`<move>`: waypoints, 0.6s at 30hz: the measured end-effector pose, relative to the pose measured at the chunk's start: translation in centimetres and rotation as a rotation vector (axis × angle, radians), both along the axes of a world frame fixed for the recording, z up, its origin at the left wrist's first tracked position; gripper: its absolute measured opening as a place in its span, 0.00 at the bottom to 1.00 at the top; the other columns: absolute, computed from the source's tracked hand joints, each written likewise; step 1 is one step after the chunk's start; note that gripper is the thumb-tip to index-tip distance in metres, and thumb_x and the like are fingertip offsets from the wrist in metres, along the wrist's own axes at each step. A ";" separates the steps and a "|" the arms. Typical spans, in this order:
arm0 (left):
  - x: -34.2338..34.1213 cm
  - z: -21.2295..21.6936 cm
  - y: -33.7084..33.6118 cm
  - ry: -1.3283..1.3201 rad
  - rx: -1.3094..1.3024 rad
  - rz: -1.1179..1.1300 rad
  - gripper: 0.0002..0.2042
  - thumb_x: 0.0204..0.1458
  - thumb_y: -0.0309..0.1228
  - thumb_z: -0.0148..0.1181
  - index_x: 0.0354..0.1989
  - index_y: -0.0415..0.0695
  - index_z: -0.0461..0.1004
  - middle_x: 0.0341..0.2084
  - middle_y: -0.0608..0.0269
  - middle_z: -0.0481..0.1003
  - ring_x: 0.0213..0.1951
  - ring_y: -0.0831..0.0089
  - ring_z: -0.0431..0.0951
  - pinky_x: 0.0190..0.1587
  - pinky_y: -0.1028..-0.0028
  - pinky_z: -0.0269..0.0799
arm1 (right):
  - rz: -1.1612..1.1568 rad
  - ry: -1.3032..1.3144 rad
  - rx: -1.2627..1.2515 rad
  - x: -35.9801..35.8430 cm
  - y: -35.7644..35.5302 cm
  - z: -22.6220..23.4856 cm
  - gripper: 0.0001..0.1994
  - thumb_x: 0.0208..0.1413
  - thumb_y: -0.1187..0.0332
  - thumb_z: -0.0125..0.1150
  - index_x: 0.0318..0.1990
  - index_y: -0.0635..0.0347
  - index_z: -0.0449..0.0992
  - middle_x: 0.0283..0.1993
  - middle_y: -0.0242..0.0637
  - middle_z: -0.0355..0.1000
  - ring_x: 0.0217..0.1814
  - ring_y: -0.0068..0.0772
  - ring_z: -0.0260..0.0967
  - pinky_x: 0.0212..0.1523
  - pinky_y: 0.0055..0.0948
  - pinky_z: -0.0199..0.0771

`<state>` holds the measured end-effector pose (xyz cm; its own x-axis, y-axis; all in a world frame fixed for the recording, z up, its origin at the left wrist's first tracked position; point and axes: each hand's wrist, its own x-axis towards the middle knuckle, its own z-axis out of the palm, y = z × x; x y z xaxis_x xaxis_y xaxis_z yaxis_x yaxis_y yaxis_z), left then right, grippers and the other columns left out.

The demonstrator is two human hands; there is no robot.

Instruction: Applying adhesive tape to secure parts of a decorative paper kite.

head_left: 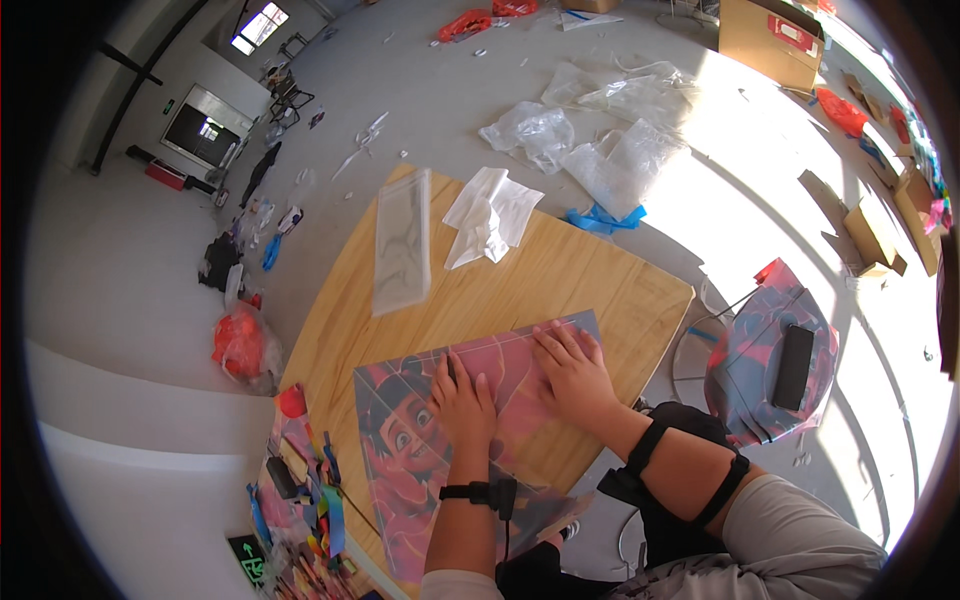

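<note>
A thin printed sheet (400, 480) with a large-eyed cartoon figure in red, pink and dark blue lies across the wooden table (610, 290). Straight crease lines run along its far edge, and its near right corner hangs past the table. My left hand (463, 405) rests palm down on the sheet's middle, its fingers pointing away from me. A small dark sliver shows beside its index finger; I cannot tell what it is. Near the far right corner, my right hand (575, 375) presses flat with fingers spread. Neither hand visibly grips the sheet.
Beyond the sheet lie a clear plastic sleeve (403, 245) and crumpled white paper (492, 215). Printed material with a black bar (795, 367) sits on a stool at right. Colourful scraps (310, 500) crowd the table's left side. Plastic bags (630, 165) and a cardboard box (768, 45) litter the floor.
</note>
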<state>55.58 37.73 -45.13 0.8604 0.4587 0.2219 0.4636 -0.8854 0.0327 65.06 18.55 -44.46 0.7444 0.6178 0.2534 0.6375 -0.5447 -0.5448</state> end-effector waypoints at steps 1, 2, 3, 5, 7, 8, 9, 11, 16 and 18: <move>0.0 0.1 0.0 -0.001 -0.005 0.009 0.28 0.66 0.43 0.44 0.70 0.41 0.60 0.70 0.52 0.58 0.68 0.49 0.59 0.66 0.49 0.49 | 0.000 -0.003 0.001 0.0 0.0 0.2 0.29 0.50 0.64 0.63 0.62 0.60 0.70 0.73 0.35 0.60 0.78 0.41 0.50 0.74 0.54 0.45; 0.0 0.0 0.0 0.000 -0.004 0.010 0.28 0.66 0.43 0.44 0.70 0.41 0.60 0.70 0.52 0.58 0.68 0.49 0.59 0.66 0.49 0.49 | 0.001 -0.002 0.002 0.0 0.0 0.2 0.29 0.50 0.64 0.63 0.62 0.60 0.70 0.73 0.35 0.60 0.78 0.41 0.50 0.74 0.54 0.45; 0.0 -0.1 0.1 0.002 -0.007 0.015 0.28 0.66 0.44 0.44 0.71 0.43 0.60 0.71 0.52 0.58 0.68 0.49 0.58 0.66 0.49 0.49 | 0.001 0.001 -0.001 0.0 0.0 0.2 0.30 0.50 0.63 0.63 0.62 0.60 0.70 0.73 0.35 0.60 0.78 0.41 0.50 0.75 0.53 0.44; 0.2 0.1 -0.1 0.004 -0.010 0.020 0.28 0.66 0.44 0.44 0.72 0.45 0.59 0.71 0.52 0.57 0.68 0.49 0.58 0.67 0.49 0.48 | 0.001 0.005 -0.006 0.1 0.0 0.1 0.30 0.50 0.63 0.63 0.63 0.60 0.70 0.73 0.36 0.60 0.78 0.41 0.49 0.75 0.53 0.44; 0.4 0.5 -0.4 0.025 -0.028 0.027 0.28 0.66 0.44 0.44 0.74 0.50 0.57 0.71 0.52 0.57 0.68 0.49 0.58 0.67 0.49 0.47 | 0.003 0.003 -0.009 0.2 0.0 -0.1 0.30 0.50 0.63 0.63 0.63 0.60 0.70 0.73 0.36 0.60 0.79 0.41 0.49 0.75 0.53 0.43; 0.3 0.5 -0.4 0.025 -0.027 0.028 0.28 0.66 0.44 0.44 0.74 0.50 0.57 0.71 0.52 0.57 0.68 0.49 0.58 0.67 0.49 0.47 | 0.004 0.003 -0.009 0.1 0.0 -0.1 0.30 0.50 0.63 0.63 0.63 0.60 0.70 0.73 0.36 0.60 0.79 0.41 0.49 0.75 0.53 0.43; 0.3 0.5 -0.4 0.025 -0.031 0.031 0.28 0.65 0.44 0.44 0.74 0.52 0.57 0.71 0.52 0.57 0.68 0.49 0.58 0.67 0.49 0.47 | 0.007 0.008 -0.005 0.1 0.0 0.0 0.30 0.50 0.63 0.63 0.63 0.60 0.70 0.73 0.36 0.60 0.79 0.41 0.49 0.75 0.53 0.43; 0.2 0.5 -0.3 0.023 -0.033 0.034 0.29 0.65 0.44 0.44 0.75 0.54 0.56 0.71 0.52 0.57 0.68 0.50 0.58 0.67 0.49 0.47 | 0.010 0.013 -0.001 0.1 0.0 0.1 0.30 0.50 0.63 0.63 0.63 0.60 0.69 0.73 0.36 0.60 0.79 0.41 0.49 0.75 0.54 0.43; 0.3 0.6 -0.6 0.018 -0.040 0.021 0.29 0.65 0.44 0.45 0.74 0.52 0.57 0.71 0.51 0.58 0.68 0.50 0.58 0.67 0.50 0.47 | 0.012 0.020 0.006 0.2 -0.3 -0.1 0.30 0.51 0.63 0.63 0.63 0.60 0.69 0.73 0.37 0.59 0.79 0.42 0.48 0.75 0.54 0.43; 0.1 0.1 -0.2 -0.013 -0.047 0.025 0.29 0.65 0.44 0.45 0.74 0.51 0.57 0.70 0.52 0.58 0.68 0.50 0.58 0.67 0.49 0.47 | 0.018 0.031 0.005 0.1 -0.1 -0.3 0.31 0.50 0.64 0.63 0.65 0.59 0.68 0.74 0.36 0.59 0.79 0.42 0.48 0.75 0.55 0.43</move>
